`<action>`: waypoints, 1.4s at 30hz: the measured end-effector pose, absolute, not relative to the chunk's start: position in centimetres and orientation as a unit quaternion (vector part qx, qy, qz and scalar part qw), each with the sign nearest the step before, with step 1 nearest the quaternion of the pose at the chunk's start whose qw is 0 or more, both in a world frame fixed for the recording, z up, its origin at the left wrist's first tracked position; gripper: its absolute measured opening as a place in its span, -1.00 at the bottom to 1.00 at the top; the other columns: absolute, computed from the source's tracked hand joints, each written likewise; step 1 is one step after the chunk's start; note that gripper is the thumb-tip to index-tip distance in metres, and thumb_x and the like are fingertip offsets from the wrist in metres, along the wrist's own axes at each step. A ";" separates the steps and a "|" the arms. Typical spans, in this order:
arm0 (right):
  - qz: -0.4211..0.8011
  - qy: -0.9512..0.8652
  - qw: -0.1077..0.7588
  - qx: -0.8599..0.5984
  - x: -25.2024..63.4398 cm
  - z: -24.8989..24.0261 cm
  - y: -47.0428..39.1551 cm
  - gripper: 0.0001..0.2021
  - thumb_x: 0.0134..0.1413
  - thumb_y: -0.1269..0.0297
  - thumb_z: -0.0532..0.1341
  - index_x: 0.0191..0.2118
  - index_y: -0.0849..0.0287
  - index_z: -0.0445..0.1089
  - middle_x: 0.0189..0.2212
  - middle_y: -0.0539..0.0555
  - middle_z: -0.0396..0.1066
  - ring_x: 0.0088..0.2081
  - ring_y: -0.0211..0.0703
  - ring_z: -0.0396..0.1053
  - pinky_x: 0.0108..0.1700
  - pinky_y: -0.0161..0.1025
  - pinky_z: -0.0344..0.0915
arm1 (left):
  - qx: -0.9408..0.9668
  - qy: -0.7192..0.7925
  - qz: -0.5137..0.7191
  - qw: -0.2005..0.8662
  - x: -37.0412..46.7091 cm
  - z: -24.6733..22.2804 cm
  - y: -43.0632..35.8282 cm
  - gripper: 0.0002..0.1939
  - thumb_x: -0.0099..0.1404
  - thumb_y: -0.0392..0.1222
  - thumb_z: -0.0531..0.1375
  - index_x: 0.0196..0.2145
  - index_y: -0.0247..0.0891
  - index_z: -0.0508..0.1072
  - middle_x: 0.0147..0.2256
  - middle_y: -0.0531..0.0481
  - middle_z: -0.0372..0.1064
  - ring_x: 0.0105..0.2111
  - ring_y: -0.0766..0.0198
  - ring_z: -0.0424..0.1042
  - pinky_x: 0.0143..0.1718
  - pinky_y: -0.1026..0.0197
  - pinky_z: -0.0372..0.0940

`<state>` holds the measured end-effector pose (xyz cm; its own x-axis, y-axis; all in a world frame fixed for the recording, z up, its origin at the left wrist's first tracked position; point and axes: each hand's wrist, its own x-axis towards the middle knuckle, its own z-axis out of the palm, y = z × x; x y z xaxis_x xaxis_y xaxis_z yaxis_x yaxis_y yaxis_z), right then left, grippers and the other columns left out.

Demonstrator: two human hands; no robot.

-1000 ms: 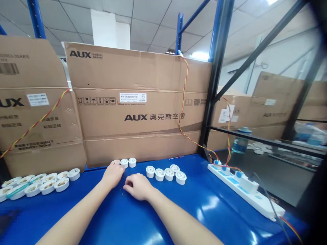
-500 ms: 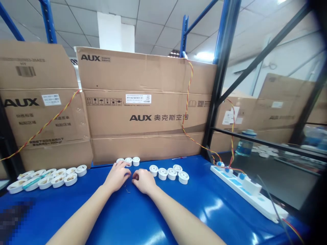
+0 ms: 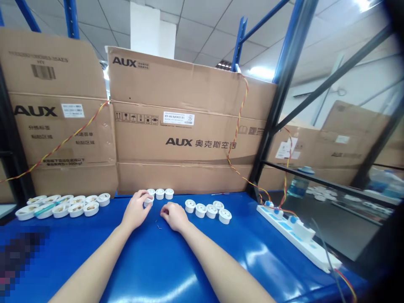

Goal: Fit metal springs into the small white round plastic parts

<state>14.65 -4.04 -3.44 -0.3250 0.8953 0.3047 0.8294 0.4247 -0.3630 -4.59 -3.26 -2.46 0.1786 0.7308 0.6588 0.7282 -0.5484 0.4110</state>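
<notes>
A glossy blue tabletop [image 3: 142,273] is filling the bottom of the frame, its slick surface throwing back pale streaks of light. At the lower right, a long white power strip [image 3: 311,248] is lying aslant. Near the centre, thin slivers [image 3: 159,227], perhaps metal, are lying loose. Just above them, the right hand [image 3: 174,215] is resting with its fingers curled inward; whether they are pinching anything, I cannot tell. Left of it, the left hand [image 3: 137,210] is gripping a white cup [image 3: 148,203] between thumb and fingers. The step in hand seems to be placing or lifting this cup, and the next move probably calls for a light, level hold, clear of its neighbours. Right of centre, five round, rimmed cups [image 3: 201,211], seemingly hard plastic, are standing close together. At the left, shallow dishes [image 3: 91,213] are holding brownish bits, a slim teal tool [image 3: 50,208] lying across them. Just behind the gripped cup, three matching cups [image 3: 160,194] are standing in a row before creased tan cardboard [image 3: 189,170].
</notes>
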 end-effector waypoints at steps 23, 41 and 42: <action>0.463 -0.679 0.411 -0.395 15.7 -2.8 -4.9 -0.74 0.04 0.09 0.21 -0.31 0.20 0.43 -0.50 -0.04 0.30 -0.49 -0.32 0.18 -0.43 -0.36 0.12 | 0.785 0.467 0.406 0.023 -1.8 -2.6 -6.6 -0.83 0.27 -0.09 0.16 -0.33 -0.10 0.56 -0.33 0.08 0.53 -0.32 0.25 0.46 -0.29 0.26 0.28; 0.196 -0.730 0.436 -0.489 15.7 -2.2 -5.3 -0.85 0.08 0.28 0.17 -0.35 0.17 0.49 -0.37 0.04 0.49 -0.34 -0.19 0.38 -0.26 -0.29 0.25 | 0.718 0.559 0.404 0.094 -4.5 -3.9 -3.7 -0.79 0.16 -0.18 0.19 -0.21 -0.16 0.31 -0.29 0.04 0.42 -0.30 0.20 0.42 -0.27 0.22 0.28; 0.174 -0.735 0.440 -0.486 15.7 -2.0 -5.5 -0.86 0.09 0.28 0.18 -0.34 0.16 0.49 -0.37 0.04 0.49 -0.35 -0.20 0.37 -0.26 -0.29 0.25 | 0.730 0.536 0.415 0.091 -4.3 -3.7 -3.9 -0.74 0.15 -0.20 0.20 -0.17 -0.16 0.31 -0.24 0.02 0.43 -0.25 0.19 0.43 -0.23 0.21 0.29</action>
